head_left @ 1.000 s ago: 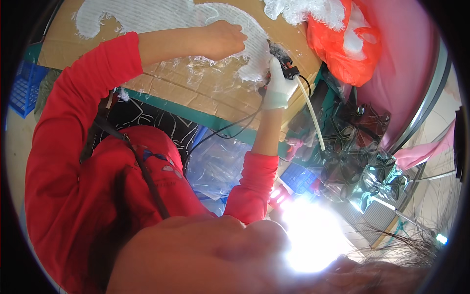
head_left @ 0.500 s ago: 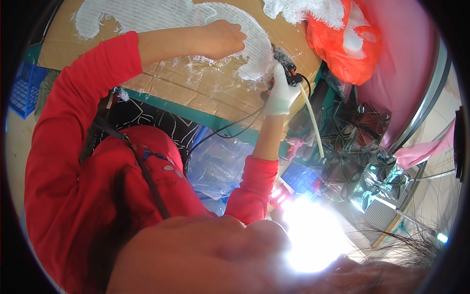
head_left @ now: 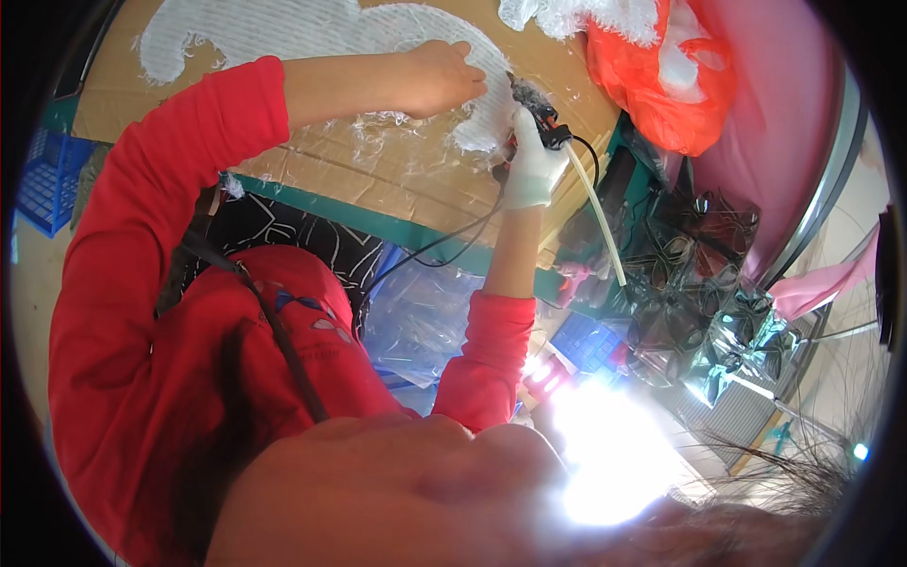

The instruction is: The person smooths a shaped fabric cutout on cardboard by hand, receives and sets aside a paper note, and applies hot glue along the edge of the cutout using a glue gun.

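Note:
A white, ribbed, curved piece with fringed edges lies on a flattened cardboard sheet. My bare left hand rests over its right part with curled fingers; whatever they pinch is hidden. In my white-gloved right hand is a dark glue gun, its fuzz-covered front pointing up beside the piece's right edge. A long pale glue stick sticks out of the gun's rear, and a black cord trails from it.
An orange-red plastic bag with white fluffy material sits at the far right. Dark glossy flower-like pieces lie to the right. A glaring lamp shines below them. Blue baskets stand at left. Loose white fibres are scattered over the cardboard.
My left hand has shifted slightly right along the white piece. The glue gun in my right hand has moved a little left and up, closer to the left hand.

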Action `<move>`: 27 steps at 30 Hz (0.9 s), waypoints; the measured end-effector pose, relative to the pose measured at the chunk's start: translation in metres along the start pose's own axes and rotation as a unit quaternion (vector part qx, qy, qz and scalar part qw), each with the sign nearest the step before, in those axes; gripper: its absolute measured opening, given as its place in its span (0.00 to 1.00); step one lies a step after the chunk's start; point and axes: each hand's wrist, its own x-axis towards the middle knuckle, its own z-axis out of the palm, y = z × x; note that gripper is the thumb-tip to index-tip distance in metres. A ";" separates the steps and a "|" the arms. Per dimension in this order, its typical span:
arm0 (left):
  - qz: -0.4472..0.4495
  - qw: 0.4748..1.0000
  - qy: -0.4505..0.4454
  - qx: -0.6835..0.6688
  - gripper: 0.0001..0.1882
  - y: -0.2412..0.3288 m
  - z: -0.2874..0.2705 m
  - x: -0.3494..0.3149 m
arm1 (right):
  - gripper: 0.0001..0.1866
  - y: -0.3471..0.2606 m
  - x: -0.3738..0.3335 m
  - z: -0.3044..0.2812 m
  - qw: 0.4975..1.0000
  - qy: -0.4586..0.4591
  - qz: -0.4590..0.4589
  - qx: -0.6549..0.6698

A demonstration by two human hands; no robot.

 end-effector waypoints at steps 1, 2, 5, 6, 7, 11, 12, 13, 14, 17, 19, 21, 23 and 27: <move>-0.007 0.997 -0.078 0.020 0.29 0.000 -0.006 0.002 | 0.16 0.000 0.001 0.001 1.000 -0.014 -0.007 0.001; -0.007 0.997 -0.079 0.020 0.29 0.000 -0.006 0.003 | 0.16 0.000 0.001 0.001 1.000 -0.014 -0.007 0.002; -0.003 0.995 -0.092 0.032 0.29 0.000 -0.005 0.006 | 0.14 -0.001 0.002 0.002 1.000 -0.019 -0.003 -0.020; -0.003 0.995 -0.094 0.034 0.29 0.001 -0.005 0.007 | 0.13 0.000 0.002 0.003 1.000 -0.024 -0.008 -0.011; -0.003 0.995 -0.097 0.036 0.29 0.001 -0.006 0.006 | 0.12 0.000 0.002 0.004 0.999 -0.030 -0.013 -0.003; -0.005 0.994 -0.108 0.034 0.28 0.002 -0.010 0.004 | 0.13 -0.001 0.000 0.002 0.999 -0.032 -0.011 -0.015; -0.003 0.994 -0.101 0.038 0.28 0.002 -0.008 0.004 | 0.13 0.001 0.000 0.001 1.000 -0.023 -0.015 -0.003; -0.002 0.995 -0.095 0.042 0.29 0.001 -0.006 0.005 | 0.14 0.003 0.000 0.000 1.000 -0.015 -0.020 0.010; -0.003 0.995 -0.095 0.041 0.29 0.000 -0.004 0.005 | 0.14 0.004 0.001 0.000 1.000 -0.016 -0.020 0.009; 0.006 0.995 -0.089 0.042 0.28 0.000 -0.003 0.004 | 0.14 0.001 -0.001 0.002 1.000 0.011 -0.006 -0.016; 0.000 0.995 -0.090 0.040 0.28 0.001 -0.003 0.004 | 0.14 -0.004 -0.003 0.006 1.000 -0.024 -0.002 0.003; -0.001 0.995 -0.093 0.038 0.28 0.001 -0.004 0.004 | 0.13 -0.003 -0.003 0.009 1.000 -0.026 -0.007 0.013; -0.001 0.995 -0.093 0.035 0.28 0.001 -0.004 0.005 | 0.13 -0.004 -0.002 0.008 0.999 -0.026 -0.013 0.020; -0.002 0.995 -0.090 0.035 0.29 0.000 -0.002 0.007 | 0.15 0.006 0.000 -0.006 1.000 -0.010 -0.005 -0.017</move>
